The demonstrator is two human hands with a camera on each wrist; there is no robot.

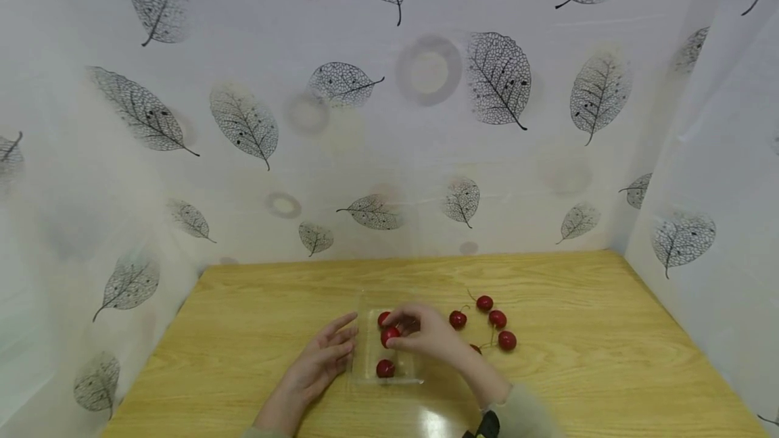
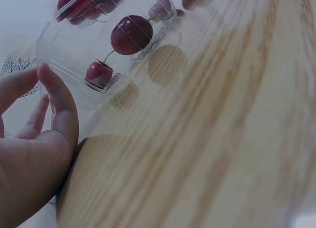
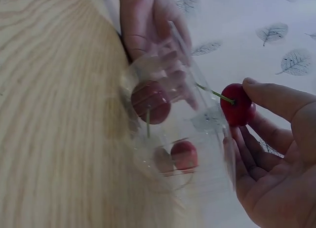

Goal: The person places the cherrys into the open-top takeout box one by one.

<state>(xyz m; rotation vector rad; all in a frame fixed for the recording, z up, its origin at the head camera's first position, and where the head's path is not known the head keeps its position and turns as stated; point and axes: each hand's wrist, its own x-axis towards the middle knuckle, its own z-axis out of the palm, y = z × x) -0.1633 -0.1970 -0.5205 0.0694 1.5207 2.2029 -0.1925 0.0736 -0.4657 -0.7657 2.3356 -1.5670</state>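
Note:
A clear plastic box [image 1: 404, 378] stands on the table between the two hands. My right hand [image 1: 431, 335] pinches a red cherry [image 3: 237, 104] between thumb and fingers, over the box; its green stem shows in the right wrist view. Inside the box lie one cherry [image 1: 385, 368] near the front and another [image 1: 383, 318] toward the back, partly covered by the right hand in the head view. My left hand [image 1: 319, 362] lies along the box's left side, fingers extended and slightly bent, with fingertips right at the wall.
To the right of the box, several stemmed cherries lie loose on the wooden table [image 1: 578, 330], among them one cherry [image 1: 507, 341] farthest right. The right forearm partly hides one of them. A leaf-patterned white sheet [image 1: 414, 154] hangs behind the table and along its sides.

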